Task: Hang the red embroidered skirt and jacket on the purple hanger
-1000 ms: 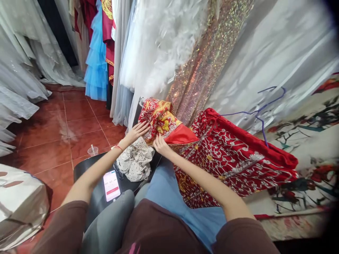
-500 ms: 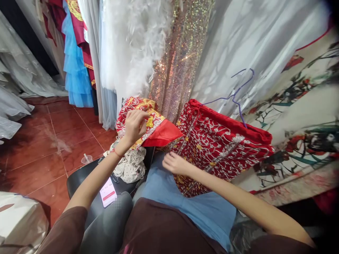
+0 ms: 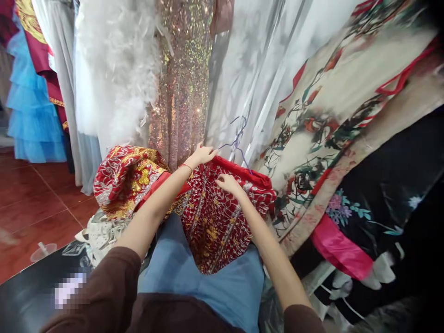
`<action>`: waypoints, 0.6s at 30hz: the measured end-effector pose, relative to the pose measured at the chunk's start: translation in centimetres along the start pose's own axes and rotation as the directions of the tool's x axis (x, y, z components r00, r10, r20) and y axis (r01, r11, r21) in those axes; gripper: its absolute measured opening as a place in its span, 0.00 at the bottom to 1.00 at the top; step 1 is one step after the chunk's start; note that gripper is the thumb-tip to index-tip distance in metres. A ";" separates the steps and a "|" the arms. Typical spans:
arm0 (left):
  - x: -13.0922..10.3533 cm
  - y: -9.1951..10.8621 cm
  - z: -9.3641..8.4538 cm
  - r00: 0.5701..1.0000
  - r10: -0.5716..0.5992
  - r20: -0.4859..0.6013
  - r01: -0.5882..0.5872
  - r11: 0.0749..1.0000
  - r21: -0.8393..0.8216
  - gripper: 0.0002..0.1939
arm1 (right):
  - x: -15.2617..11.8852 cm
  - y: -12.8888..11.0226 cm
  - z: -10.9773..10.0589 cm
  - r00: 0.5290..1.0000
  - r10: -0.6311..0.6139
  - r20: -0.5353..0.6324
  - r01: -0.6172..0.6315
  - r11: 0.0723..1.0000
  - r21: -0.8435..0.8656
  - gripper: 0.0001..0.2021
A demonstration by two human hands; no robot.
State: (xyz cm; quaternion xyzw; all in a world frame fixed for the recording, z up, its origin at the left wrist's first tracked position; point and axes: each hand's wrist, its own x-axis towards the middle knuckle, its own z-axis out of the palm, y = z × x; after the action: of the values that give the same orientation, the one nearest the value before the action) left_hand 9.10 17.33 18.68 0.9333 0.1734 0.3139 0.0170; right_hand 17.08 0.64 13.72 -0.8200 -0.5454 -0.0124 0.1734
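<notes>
A dark red skirt [image 3: 218, 217] with silver and gold embroidery lies across my lap, its plain red waistband [image 3: 258, 178] turned to the upper right. The purple wire hanger [image 3: 237, 142] sticks up from that waistband, its lower part hidden in the cloth. At the waistband's left end, my left hand [image 3: 204, 155] has its fingers closed over the edge beside the hanger. My right hand [image 3: 228, 183] hovers at or just over the embroidery below the waistband, fingers loosely curved and apart; contact is unclear. Left of the skirt rests a bundled red-and-gold embroidered garment [image 3: 128, 180] with a red lining.
Cream dotted cloth [image 3: 104, 236] lies on the black seat [image 3: 31, 286], near a clear plastic cup [image 3: 43, 251] and a blurred-out phone. Hanging close in front are a white feathered dress [image 3: 118, 69], a sequined dress [image 3: 180, 88] and a floral garment [image 3: 312, 125].
My view has swung right. My left hand has left the bundled garment and gone to the skirt's waistband. My right hand has moved from the skirt's left side up near the waistband.
</notes>
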 end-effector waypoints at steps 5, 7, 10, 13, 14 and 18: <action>-2.7 0.0 1.0 0.991 -0.048 -0.125 0.044 0.999 -0.032 0.20 | 0.3 -1.1 2.5 0.985 0.066 -0.162 -0.023 0.966 0.258 0.16; -3.7 0.2 1.3 0.983 -0.082 -0.166 0.075 0.996 -0.046 0.19 | 0.0 -2.3 3.9 0.962 0.140 -0.234 -0.039 0.920 0.389 0.17; -4.7 0.5 1.6 0.973 -0.082 -0.215 0.071 0.996 -0.058 0.18 | -0.7 -3.9 6.1 0.933 0.172 -0.317 0.009 0.869 0.495 0.15; -5.2 0.8 1.6 0.965 -0.072 -0.254 0.055 0.996 -0.072 0.18 | -1.9 -4.5 8.0 0.935 0.114 -0.336 0.100 0.823 0.559 0.17; -5.3 0.9 1.6 0.963 -0.074 -0.258 0.056 0.995 -0.078 0.18 | -2.3 -4.6 8.6 0.939 0.102 -0.328 0.119 0.799 0.590 0.18; -5.8 1.4 1.5 0.964 -0.083 -0.252 0.057 0.992 -0.110 0.17 | -2.9 -4.8 9.4 0.940 0.158 -0.302 0.085 0.750 0.656 0.14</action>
State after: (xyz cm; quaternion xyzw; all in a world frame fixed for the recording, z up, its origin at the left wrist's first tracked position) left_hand 6.13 14.24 14.32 0.8761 0.1907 0.4397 0.0532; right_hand 10.00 2.48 5.59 -0.7014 -0.4598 0.0434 0.5429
